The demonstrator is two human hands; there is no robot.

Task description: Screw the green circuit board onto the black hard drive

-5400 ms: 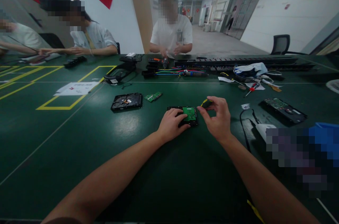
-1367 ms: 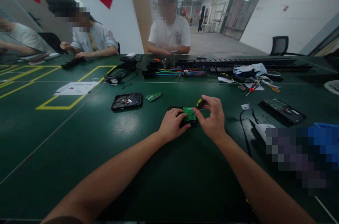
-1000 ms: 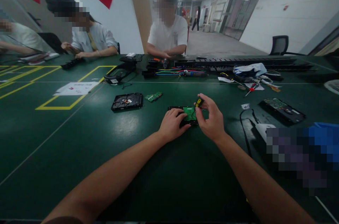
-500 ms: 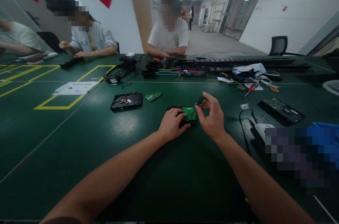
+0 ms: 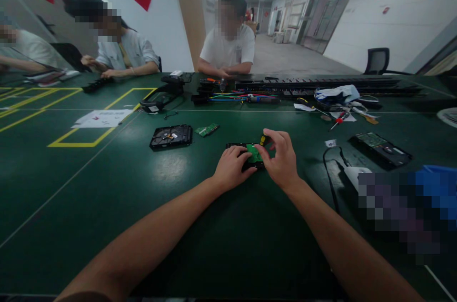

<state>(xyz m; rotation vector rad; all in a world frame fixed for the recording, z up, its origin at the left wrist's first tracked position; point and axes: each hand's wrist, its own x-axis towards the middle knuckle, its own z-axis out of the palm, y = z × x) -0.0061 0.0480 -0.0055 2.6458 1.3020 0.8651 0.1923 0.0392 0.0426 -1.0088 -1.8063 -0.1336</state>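
Note:
A hard drive [image 5: 246, 167] lies on the green table in front of me, its green circuit board [image 5: 253, 153] facing up. My left hand [image 5: 232, 166] is wrapped over the drive's left part, holding it against the table. In my right hand [image 5: 282, 156] is a small screwdriver with a black and yellow handle [image 5: 263, 140], pinched between thumb and fingers over the board's right side. My fingers hide its shaft and tip. Left of the drive lie a loose green circuit board [image 5: 206, 130] and a second hard drive [image 5: 171, 137].
Another hard drive [image 5: 380, 149] lies to the right, near a black strap [image 5: 330, 178]. A red screwdriver [image 5: 339, 121] and a cloth [image 5: 337, 94] are farther back. Cables [image 5: 228, 98] and long black strips [image 5: 317, 85] line the far side, where people sit.
My right hand has shifted slightly left, and the screwdriver handle has turned from leaning right to more upright, showing its yellow marks. My left hand stays on the drive.

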